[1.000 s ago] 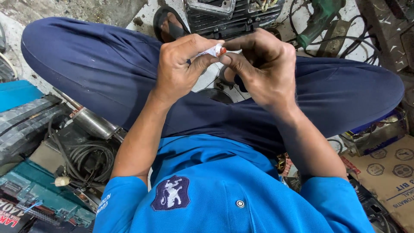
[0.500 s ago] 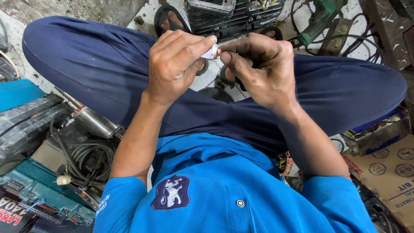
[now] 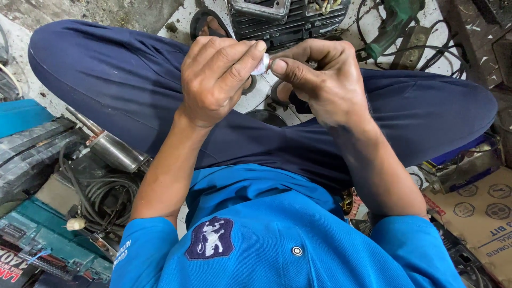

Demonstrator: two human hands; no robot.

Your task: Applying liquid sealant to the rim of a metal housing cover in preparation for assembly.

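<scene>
Clutter fills the floor's left edge: a teal tool case (image 3: pixel 40 240) at the lower left corner, a coiled black cable (image 3: pixel 101 197) just above it, and a steel tube (image 3: pixel 109 146) slanting up from the coil toward the left knee. A blue slab (image 3: pixel 18 114) lies further left, near black ribbed parts (image 3: pixel 29 154).

Person sits cross-legged in navy trousers (image 3: pixel 122 80) and a blue shirt (image 3: pixel 266 234) with a dark chest badge (image 3: pixel 210 238). Both forearms rise to meet over the lap, above the floor's middle.

Left hand (image 3: pixel 216 80) is curled, fingers pressed together, thumb and forefinger pinching a small white piece (image 3: pixel 262 65). Right hand (image 3: pixel 320 80) meets it from the other side, thumb tip and forefinger closed on the same piece, remaining fingers folded under. The piece is mostly hidden between the 2 hands' fingertips; its shape cannot be told.

Behind the hands, at the floor's top edge, stands a dark ribbed motor housing (image 3: pixel 288 21), with a sandal (image 3: pixel 208 24) just left of it. Black rings (image 3: pixel 266 114) lie on the pale floor below the hands. Green power tool (image 3: pixel 394 24) with black cords sits near the top right corner. Cardboard box (image 3: pixel 480 213) lies at the right edge, a tray of parts (image 3: pixel 458 168) just above it.
</scene>
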